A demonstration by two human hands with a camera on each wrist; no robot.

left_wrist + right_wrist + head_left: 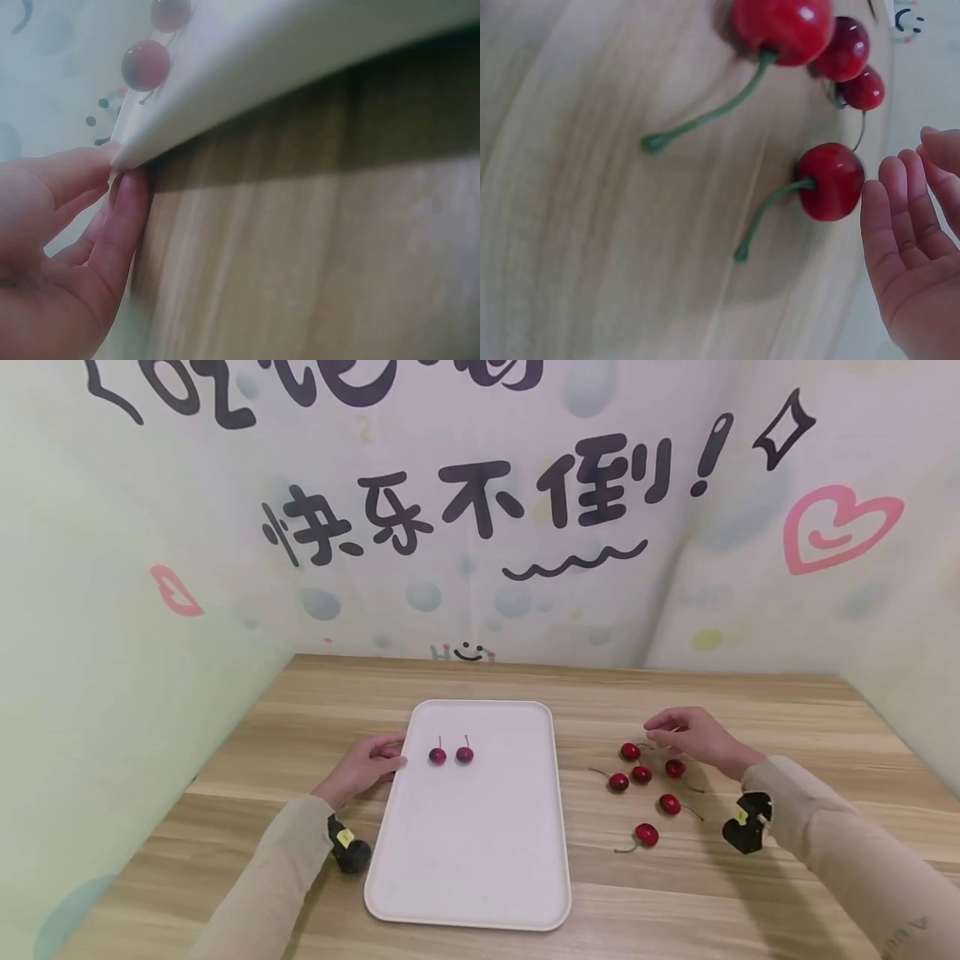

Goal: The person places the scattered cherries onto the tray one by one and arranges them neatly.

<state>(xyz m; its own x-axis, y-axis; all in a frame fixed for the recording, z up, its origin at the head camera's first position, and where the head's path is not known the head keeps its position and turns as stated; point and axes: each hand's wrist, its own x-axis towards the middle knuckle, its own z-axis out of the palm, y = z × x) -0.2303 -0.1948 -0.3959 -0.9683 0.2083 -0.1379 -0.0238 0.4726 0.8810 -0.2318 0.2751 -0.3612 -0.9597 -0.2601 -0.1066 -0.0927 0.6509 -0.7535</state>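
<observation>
My left hand (366,767) holds the left edge of a white rectangular tray (472,852). In the left wrist view its fingers (124,217) pinch the rim. Two dark red cherries (464,755) with stems stand side by side on the tray's upper left part. Over the wooden table, my right hand (693,735) hovers beside a loose group of red cherries, nearest to one (630,751) whose stem points toward its fingertips. Its fingers (881,225) are fairly straight and hold nothing in the right wrist view, close to another cherry (831,182).
Several more cherries lie right of the tray, among them one (647,835) nearest the front and one (618,782) at the left of the group. Behind the wooden table (337,685) hangs a printed cloth (480,602) with black lettering. Each wrist carries a black camera.
</observation>
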